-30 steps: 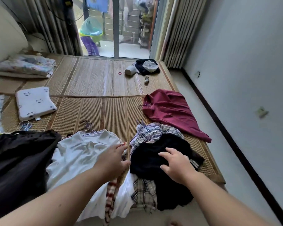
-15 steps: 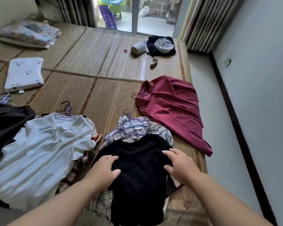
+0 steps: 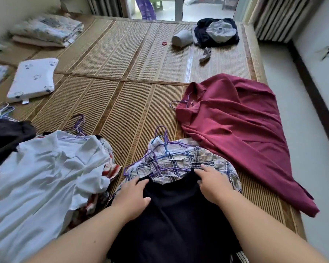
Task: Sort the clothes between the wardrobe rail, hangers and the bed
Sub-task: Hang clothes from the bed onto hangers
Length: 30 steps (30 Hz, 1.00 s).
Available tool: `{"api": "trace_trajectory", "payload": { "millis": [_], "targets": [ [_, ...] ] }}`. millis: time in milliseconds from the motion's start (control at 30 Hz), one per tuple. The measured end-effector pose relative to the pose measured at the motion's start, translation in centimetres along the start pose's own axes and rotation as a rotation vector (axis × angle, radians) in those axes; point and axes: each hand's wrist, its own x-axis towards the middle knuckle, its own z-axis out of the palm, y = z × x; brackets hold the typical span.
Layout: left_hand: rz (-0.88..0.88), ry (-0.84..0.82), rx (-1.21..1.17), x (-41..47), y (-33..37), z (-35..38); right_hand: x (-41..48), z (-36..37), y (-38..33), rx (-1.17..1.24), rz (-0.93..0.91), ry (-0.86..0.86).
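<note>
Nearest, the left hand [image 3: 131, 198] and right hand [image 3: 214, 185] lie spread, palms down, fingers loose, on the black garment [image 3: 171, 215] atop a plaid shirt [image 3: 180, 163]. Beyond them the woven mat [image 3: 118, 103] stretches to a glass door [image 3: 179, 8]; curtains [image 3: 281, 18] hang far right.

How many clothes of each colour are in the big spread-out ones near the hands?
Black: 2, the black top under both hands and the black garment at far left
White: 1, the white shirt
Maroon: 1, the maroon shirt
Plaid: 1, the plaid shirt
Total: 5
More clothes lie buried under these; those cannot be counted.
</note>
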Motion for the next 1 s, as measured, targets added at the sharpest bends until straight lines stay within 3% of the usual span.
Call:
{"api": "trace_trajectory", "payload": {
  "millis": [100, 167, 267, 433, 533, 633, 800, 1000],
  "targets": [
    [-0.03, 0.085, 0.045, 2.5, -1.1, 1.1, 3.0, 1.2, -0.4, 0.102, 0.186, -0.017],
    [-0.04, 0.066, 0.019, 3.3, -1.9, 2.0, 3.6, 1.8, -0.3, 0.032, 0.238, -0.009],
    [-0.053, -0.007, -0.038, 3.5, -2.6, 2.8, 3.3, 2.2, 0.5, -0.13, 0.171, 0.038],
    [-0.091, -0.073, -0.091, 3.3, -2.4, 2.2, 2.8, 2.5, 2.2, -0.052, 0.062, -0.092],
    [-0.098, -0.112, -0.095, 3.4, -2.2, 2.0, 2.5, 2.5, 2.0, -0.063, 0.06, -0.077],
    [-0.127, -0.081, -0.136, 3.3, -2.7, 2.0, 1.9, 2.5, 1.5, 0.042, 0.002, 0.056],
    [-0.1, 0.009, -0.234, 0.6, -3.4, 1.0, -1.2, 0.2, 3.0, 0.433, 0.02, 0.019],
    [0.006, 0.116, -0.446, -7.6, -1.4, -3.9, -7.9, -6.2, 2.2, 0.4, -0.089, 0.026]
  ]
}}
